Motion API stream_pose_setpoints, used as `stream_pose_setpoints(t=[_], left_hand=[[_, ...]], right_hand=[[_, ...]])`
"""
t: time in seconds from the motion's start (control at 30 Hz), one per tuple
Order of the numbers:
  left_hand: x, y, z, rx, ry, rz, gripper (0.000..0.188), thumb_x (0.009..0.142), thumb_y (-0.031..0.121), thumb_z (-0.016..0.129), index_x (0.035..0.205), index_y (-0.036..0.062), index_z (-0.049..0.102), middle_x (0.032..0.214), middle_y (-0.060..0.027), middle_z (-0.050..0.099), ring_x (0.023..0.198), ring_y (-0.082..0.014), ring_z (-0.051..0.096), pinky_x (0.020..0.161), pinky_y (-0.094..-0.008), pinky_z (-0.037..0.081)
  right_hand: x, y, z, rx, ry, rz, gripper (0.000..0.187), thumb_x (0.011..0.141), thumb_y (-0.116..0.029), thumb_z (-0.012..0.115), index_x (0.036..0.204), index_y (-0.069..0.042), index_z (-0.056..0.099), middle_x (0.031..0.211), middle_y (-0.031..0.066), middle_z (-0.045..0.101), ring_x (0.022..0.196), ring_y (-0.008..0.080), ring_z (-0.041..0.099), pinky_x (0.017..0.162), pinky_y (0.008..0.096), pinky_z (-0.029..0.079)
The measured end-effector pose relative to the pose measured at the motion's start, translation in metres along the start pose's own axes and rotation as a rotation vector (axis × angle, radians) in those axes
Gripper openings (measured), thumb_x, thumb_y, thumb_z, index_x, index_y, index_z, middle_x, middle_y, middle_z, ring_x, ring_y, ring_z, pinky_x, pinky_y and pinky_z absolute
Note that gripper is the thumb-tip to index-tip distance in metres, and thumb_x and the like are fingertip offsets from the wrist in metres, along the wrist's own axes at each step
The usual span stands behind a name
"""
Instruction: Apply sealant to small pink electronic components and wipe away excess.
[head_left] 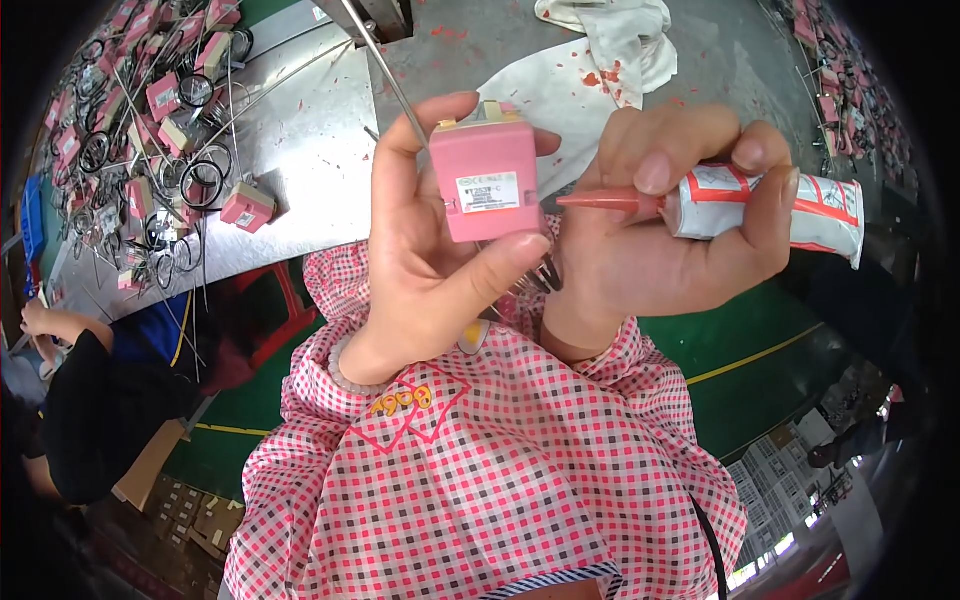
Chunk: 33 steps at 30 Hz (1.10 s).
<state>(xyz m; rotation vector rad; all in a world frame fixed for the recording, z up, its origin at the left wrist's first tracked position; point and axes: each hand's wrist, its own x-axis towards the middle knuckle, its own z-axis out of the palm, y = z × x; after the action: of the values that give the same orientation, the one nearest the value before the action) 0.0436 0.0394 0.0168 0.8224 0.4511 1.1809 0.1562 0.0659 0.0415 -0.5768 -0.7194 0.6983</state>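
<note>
My left hand (415, 270) grips a pink box-shaped part (482, 158) by its sides. The part carries a white printed label on the face toward me and has cream pieces along its top. A thin metal rod (385, 65) slants from above down to its upper left edge; whether it joins the part is unclear. Closed around a white and red squeeze tube (830, 215), my right hand (665, 255) points its tapered red nozzle (605, 201) at the part's right side. The nozzle tip is very near that side; I cannot tell whether they touch.
Several similar pink parts with coiled black leads crowd the metal table (300, 130) at the left; one pink part (248, 207) lies near its edge. More are heaped at the far right (840, 90). A red-stained white cloth (625, 60) lies behind my hands. Another person (90, 390) is at the left.
</note>
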Motion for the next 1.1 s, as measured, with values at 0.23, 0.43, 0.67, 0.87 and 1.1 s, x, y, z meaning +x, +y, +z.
stream_pose_setpoints(t=[0.23,0.43,0.67,0.87,1.1], left_hand=[[0.001,-0.001,-0.004,-0.052,0.006,-0.010,0.069,0.072,-0.006,0.059,0.125,0.0058,0.017,0.116,-0.0196,0.042,0.101,-0.0164,0.046,0.082,-0.0270,0.042],[0.001,-0.001,-0.004,-0.065,0.044,-0.034,0.067,0.073,-0.005,0.059,0.124,0.0058,0.018,0.116,-0.0194,0.042,0.100,-0.0157,0.046,0.082,-0.0269,0.041],[0.002,-0.003,-0.009,-0.034,0.018,-0.036,0.065,0.074,-0.004,0.058,0.124,0.0063,0.019,0.116,-0.0188,0.042,0.095,-0.0139,0.047,0.079,-0.0250,0.042],[0.002,-0.004,-0.009,-0.085,0.010,-0.042,0.063,0.074,-0.004,0.058,0.124,0.0064,0.019,0.116,-0.0191,0.042,0.091,-0.0129,0.049,0.076,-0.0242,0.043],[0.002,-0.006,-0.011,-0.083,-0.005,-0.049,0.062,0.075,-0.004,0.057,0.123,0.0071,0.020,0.116,-0.0193,0.041,0.089,-0.0128,0.051,0.074,-0.0236,0.044]], right_hand=[[0.001,0.003,0.002,0.024,-0.014,-0.036,0.049,0.085,-0.050,0.029,0.090,-0.006,0.047,0.052,0.0107,0.048,0.036,0.0113,0.031,0.032,0.0233,0.023],[0.006,-0.003,0.007,-0.277,-0.025,-0.026,0.069,0.079,-0.063,0.027,0.098,0.001,0.044,0.051,0.0104,0.047,0.032,0.0117,0.028,0.031,0.0210,0.024],[0.007,-0.007,0.009,-0.643,0.228,-0.203,0.061,0.085,-0.052,0.022,0.108,0.003,0.036,0.051,0.0100,0.046,0.033,0.0114,0.028,0.030,0.0205,0.023],[0.004,0.002,0.001,-0.567,0.128,-0.173,0.050,0.086,-0.046,0.023,0.103,0.000,0.032,0.050,0.0106,0.046,0.033,0.0120,0.029,0.029,0.0219,0.022],[-0.001,0.005,0.004,-0.520,0.175,-0.124,0.048,0.086,-0.049,0.024,0.100,-0.003,0.031,0.050,0.0104,0.046,0.033,0.0125,0.029,0.029,0.0220,0.023]])
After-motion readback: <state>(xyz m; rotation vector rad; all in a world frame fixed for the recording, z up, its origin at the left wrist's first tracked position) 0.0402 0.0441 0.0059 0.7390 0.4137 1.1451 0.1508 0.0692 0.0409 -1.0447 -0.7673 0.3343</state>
